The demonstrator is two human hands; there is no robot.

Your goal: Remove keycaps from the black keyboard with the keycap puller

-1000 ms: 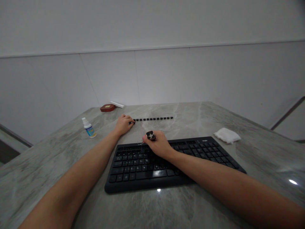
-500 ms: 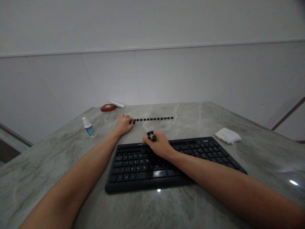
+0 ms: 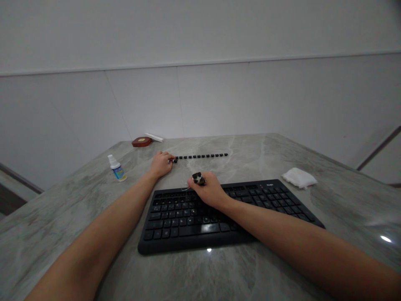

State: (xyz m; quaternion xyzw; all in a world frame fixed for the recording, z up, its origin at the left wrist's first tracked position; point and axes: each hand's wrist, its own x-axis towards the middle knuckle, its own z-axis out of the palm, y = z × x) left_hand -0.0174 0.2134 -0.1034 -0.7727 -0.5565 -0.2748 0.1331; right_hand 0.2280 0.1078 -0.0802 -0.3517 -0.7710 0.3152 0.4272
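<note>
My left hand (image 3: 161,164) rests on the table at the left end of a row of small black keycaps (image 3: 199,156). Its fingers are pinched together low over the tabletop, and a bit of dark keycap shows at their tips. One loose keycap (image 3: 175,161) lies just beside them, in front of the row. Over the upper part of the black keyboard (image 3: 200,241), my right hand (image 3: 210,190) is closed around a keycap puller (image 3: 198,179) with a dark, pale-marked end and a thin wire. The hand and forearm hide some of the keys.
A white spray bottle (image 3: 118,169) with a blue label stands at left on the marbled table (image 3: 250,267). A reddish-brown case (image 3: 141,142) and a white strip (image 3: 154,137) lie at the back left. White folded cloth or tissue (image 3: 299,178) sits right of the keyboard. A wall rises behind.
My left hand has shifted slightly left, away from the loose keycap near the row's end. My right hand stays in place with the keycap puller.
</note>
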